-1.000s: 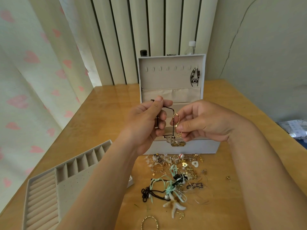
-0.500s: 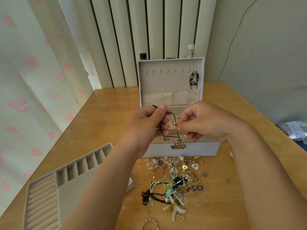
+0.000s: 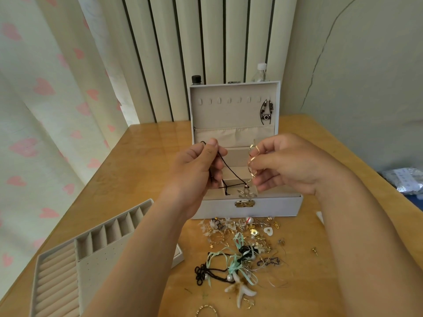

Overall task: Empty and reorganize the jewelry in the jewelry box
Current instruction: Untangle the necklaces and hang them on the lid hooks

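Note:
The white jewelry box (image 3: 274, 208) stands open on the wooden table, lid upright. One dark necklace (image 3: 266, 110) hangs on the lid's right hook. Above the box, my left hand (image 3: 198, 167) pinches a black cord necklace (image 3: 231, 173) whose silver flower pendant (image 3: 247, 193) dangles over the box. My right hand (image 3: 288, 163) pinches a twisted gold earring (image 3: 252, 160) that meets the cord near the pendant. A heap of loose jewelry (image 3: 242, 248) lies in front of the box, with a white starfish piece (image 3: 240, 290) nearest me.
The box's removable tray (image 3: 68, 271), with ring rolls and slots, lies at the left front of the table (image 3: 142, 170). Two bottles (image 3: 259, 73) stand behind the lid. A gold stud (image 3: 315, 250) lies apart on the right. A silvery packet (image 3: 405, 180) sits off the right edge.
My hands have drawn apart, stretching the black cord out to the left while the gold earring rose to the right. The view shifted slightly downward.

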